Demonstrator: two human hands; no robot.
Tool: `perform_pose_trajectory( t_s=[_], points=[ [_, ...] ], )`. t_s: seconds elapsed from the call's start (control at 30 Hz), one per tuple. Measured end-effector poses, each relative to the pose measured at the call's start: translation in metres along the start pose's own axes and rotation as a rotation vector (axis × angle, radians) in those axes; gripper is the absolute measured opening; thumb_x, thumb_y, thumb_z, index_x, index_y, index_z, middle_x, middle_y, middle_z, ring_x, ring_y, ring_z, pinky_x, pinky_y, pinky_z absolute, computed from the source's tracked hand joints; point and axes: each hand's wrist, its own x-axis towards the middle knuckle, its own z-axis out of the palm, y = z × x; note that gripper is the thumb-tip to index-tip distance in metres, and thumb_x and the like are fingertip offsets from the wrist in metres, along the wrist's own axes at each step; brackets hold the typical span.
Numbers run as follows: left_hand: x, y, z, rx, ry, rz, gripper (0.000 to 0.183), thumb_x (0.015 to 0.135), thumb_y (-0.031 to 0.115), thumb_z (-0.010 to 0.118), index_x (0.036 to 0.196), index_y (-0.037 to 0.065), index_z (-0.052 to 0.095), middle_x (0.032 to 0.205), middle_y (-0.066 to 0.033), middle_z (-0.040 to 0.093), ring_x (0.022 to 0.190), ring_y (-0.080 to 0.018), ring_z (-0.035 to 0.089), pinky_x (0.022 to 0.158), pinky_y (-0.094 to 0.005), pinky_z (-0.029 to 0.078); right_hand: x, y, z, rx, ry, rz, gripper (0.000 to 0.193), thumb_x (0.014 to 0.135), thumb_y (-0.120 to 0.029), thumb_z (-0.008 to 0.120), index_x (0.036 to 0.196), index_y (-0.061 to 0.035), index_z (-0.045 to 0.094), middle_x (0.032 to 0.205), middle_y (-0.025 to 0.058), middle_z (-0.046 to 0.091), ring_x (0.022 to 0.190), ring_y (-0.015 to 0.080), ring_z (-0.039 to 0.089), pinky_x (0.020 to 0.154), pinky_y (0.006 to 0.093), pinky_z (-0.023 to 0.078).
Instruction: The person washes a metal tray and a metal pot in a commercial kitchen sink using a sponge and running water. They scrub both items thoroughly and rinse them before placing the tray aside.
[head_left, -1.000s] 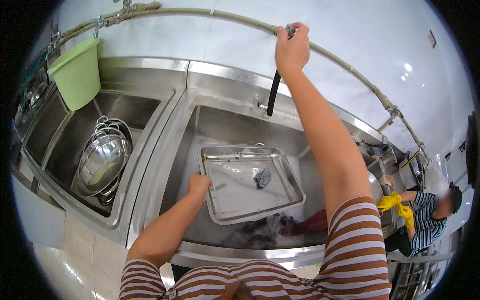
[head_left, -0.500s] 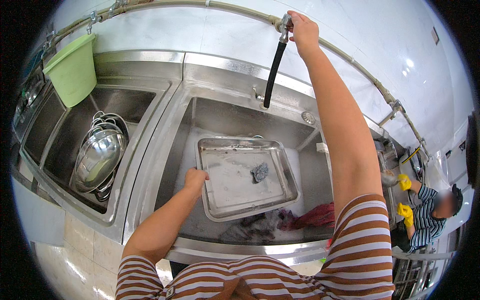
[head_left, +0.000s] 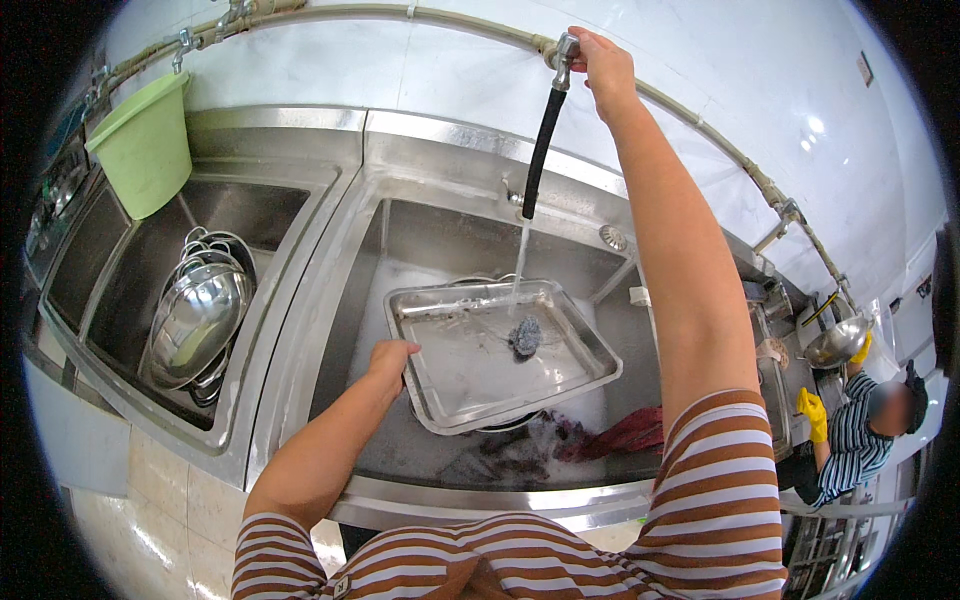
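Observation:
My left hand (head_left: 388, 366) is closed on the left rim of a rectangular metal tray (head_left: 455, 385), which it holds over the soapy sink (head_left: 345, 350). A grey scouring pad (head_left: 524, 338) lies in the tray. Up at the wall pipe, my right hand (head_left: 604, 70) has its fingers closed round the metal tap (head_left: 565, 55). From the tap hangs a black hose (head_left: 543, 150), and a stream of water (head_left: 520, 260) falls from its end into the tray. Part of a round rim shows in the suds beneath the tray.
A dark red cloth (head_left: 625, 434) lies in the suds. In the left sink sit several stacked metal bowls (head_left: 200, 320), below a green bucket (head_left: 145, 145). At the far right a co-worker in yellow gloves (head_left: 814, 412) holds a metal bowl (head_left: 838, 342).
Water now runs from the hose, where none showed before. The tray has tilted and its right end has shifted right. The co-worker has lifted a bowl.

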Motion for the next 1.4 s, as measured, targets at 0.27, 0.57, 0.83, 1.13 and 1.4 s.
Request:
perform_pose_trajectory(
  t_s=[0.27, 0.57, 0.83, 1.13, 1.4],
  points=[
    [-0.008, 0.014, 0.005, 0.118, -0.089, -0.119, 0.031, 0.081, 0.020, 0.053, 0.101, -0.002, 0.054, 0.092, -0.0151, 0.060, 0.079, -0.0271, 0.061, 0.064, -0.0450, 0.052, 0.000, -0.001, -0.004, -0.016, -0.019, 0.031, 0.029, 0.088, -0.030, 0.046, 0.109, -0.0196, 0.062, 0.091, 0.0004, 0.063, 0.079, 0.0119, 0.055, 0.068, 0.0312, 0.037],
    [-0.015, 0.026, -0.002, 0.029, -0.324, -0.184, 0.037, 0.072, 0.024, 0.056, 0.102, 0.002, 0.053, 0.093, -0.0117, 0.060, 0.076, -0.0265, 0.061, 0.068, -0.0429, 0.053, -0.008, -0.014, -0.003, -0.034, -0.038, 0.159, 0.033, 0.089, -0.029, 0.043, 0.116, -0.0198, 0.058, 0.102, 0.0024, 0.059, 0.085, 0.0154, 0.054, 0.070, 0.0331, 0.042],
    [-0.061, 0.048, 0.006, 0.175, -0.008, 0.331, 0.051, 0.064, 0.021, 0.062, 0.105, -0.006, 0.054, 0.088, -0.0168, 0.062, 0.069, -0.0269, 0.063, 0.057, -0.0394, 0.052, -0.013, -0.010, -0.003, 0.004, -0.016, 0.169, 0.038, 0.089, -0.034, 0.042, 0.119, -0.0141, 0.055, 0.105, 0.0045, 0.059, 0.088, 0.0171, 0.055, 0.071, 0.0341, 0.044],
    [-0.070, 0.072, -0.007, 0.550, 0.234, 0.719, 0.068, 0.055, 0.024, 0.066, 0.115, -0.005, 0.052, 0.090, -0.0206, 0.063, 0.085, -0.0287, 0.061, 0.076, -0.0339, 0.046, -0.132, 0.149, -0.003, -0.675, -0.046, 0.054, 0.036, 0.084, -0.032, 0.049, 0.102, -0.0029, 0.059, 0.089, 0.0185, 0.063, 0.084, 0.0336, 0.060, 0.073, 0.0418, 0.046],
    [-0.094, 0.082, -0.001, 0.589, 0.200, 0.753, 0.069, 0.055, 0.024, 0.065, 0.117, -0.002, 0.051, 0.074, -0.0160, 0.062, 0.068, -0.0257, 0.061, 0.066, -0.0328, 0.046, -0.340, 0.264, 0.005, -0.718, -0.382, 0.531, 0.070, 0.065, -0.036, 0.069, 0.122, -0.0030, 0.046, 0.109, 0.0242, 0.056, 0.100, 0.0360, 0.055, 0.089, 0.0402, 0.041]
  ],
)
